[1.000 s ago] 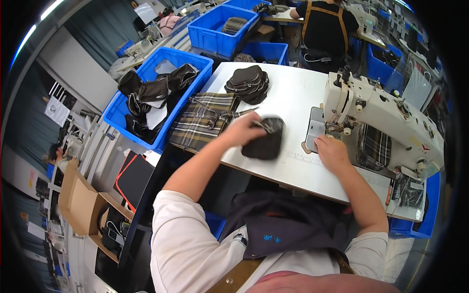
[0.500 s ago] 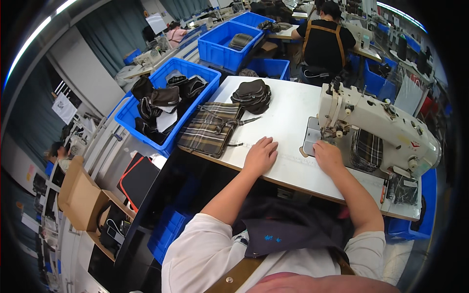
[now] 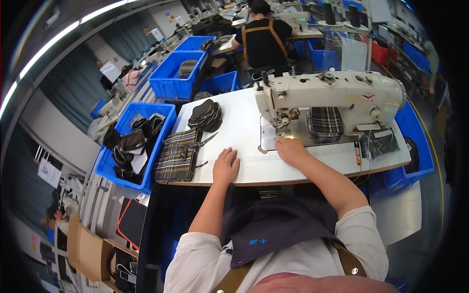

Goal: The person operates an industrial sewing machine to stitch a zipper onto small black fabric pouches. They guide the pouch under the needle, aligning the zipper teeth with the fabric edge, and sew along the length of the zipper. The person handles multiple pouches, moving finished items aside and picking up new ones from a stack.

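My left hand (image 3: 226,167) lies open and flat on the white sewing table (image 3: 239,119), fingers stretched forward, holding nothing. My right hand (image 3: 291,152) rests at the front edge of the metal needle plate (image 3: 268,136), just below the needle area of the sewing machine (image 3: 332,93). Its fingers are drawn together; whatever they may pinch is too small to make out. Under the machine's arm sits a stack of plaid pieces (image 3: 324,125). Left of my left hand are folded plaid fabric (image 3: 177,156) with loose straps and a pile of dark brown fabric pieces (image 3: 205,116).
A blue bin (image 3: 168,128) of dark pieces stands against the table's left side. Another blue bin (image 3: 417,151) is at the right. A clear packet (image 3: 381,141) and an orange-handled tool (image 3: 357,155) lie by the machine's base. Ahead, a person (image 3: 264,41) sits working.
My view has turned to the right, so the table and machine appear farther left and more level. Both hands stay in about the same places on the table.
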The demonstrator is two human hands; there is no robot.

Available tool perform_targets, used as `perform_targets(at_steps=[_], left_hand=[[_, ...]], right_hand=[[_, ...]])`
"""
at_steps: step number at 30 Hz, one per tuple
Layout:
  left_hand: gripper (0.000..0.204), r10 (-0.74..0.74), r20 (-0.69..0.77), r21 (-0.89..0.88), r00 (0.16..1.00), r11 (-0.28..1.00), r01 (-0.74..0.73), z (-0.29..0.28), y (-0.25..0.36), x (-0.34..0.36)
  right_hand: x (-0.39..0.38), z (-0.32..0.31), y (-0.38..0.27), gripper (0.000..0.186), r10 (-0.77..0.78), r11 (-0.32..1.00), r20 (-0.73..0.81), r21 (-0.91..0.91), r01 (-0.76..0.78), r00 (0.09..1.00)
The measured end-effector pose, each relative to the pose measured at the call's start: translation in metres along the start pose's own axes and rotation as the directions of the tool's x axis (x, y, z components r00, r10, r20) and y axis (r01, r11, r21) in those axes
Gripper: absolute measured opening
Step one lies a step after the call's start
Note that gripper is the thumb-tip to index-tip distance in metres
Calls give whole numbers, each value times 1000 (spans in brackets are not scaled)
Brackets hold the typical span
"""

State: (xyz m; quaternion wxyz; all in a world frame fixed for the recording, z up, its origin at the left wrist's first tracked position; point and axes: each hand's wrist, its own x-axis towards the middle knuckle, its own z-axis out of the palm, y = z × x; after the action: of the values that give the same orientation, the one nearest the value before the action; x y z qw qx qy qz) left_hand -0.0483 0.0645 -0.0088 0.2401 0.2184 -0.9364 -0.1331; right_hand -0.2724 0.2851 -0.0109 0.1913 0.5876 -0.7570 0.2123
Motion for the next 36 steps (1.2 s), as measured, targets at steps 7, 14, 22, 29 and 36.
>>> perform_targets(at_steps=[7, 14, 22, 29, 36], left_hand=[[40, -9, 16, -1, 1000, 1000, 9, -4, 5, 0], [39, -17, 10, 3, 1000, 1000, 17, -6, 6, -2], [39, -26, 4, -9, 1000, 1000, 26, -4, 10, 1], [38, -34, 19, 31, 999, 999, 33, -7, 5, -3], [38, -12, 0, 4, 1000, 1000, 12, -2, 8, 1]], right_hand=[[-20, -58, 13, 10, -53, 994, -184, -108, 34, 981], [-41, -97, 119, 13, 395, 896, -90, -183, -405, 914], [-22, -86, 148, 12, 473, 860, -37, -197, -470, 880], [-24, -113, 70, 10, 432, 886, -36, 204, -417, 901], [-46, -29, -45, 55, 138, 978, 169, 133, -162, 976]])
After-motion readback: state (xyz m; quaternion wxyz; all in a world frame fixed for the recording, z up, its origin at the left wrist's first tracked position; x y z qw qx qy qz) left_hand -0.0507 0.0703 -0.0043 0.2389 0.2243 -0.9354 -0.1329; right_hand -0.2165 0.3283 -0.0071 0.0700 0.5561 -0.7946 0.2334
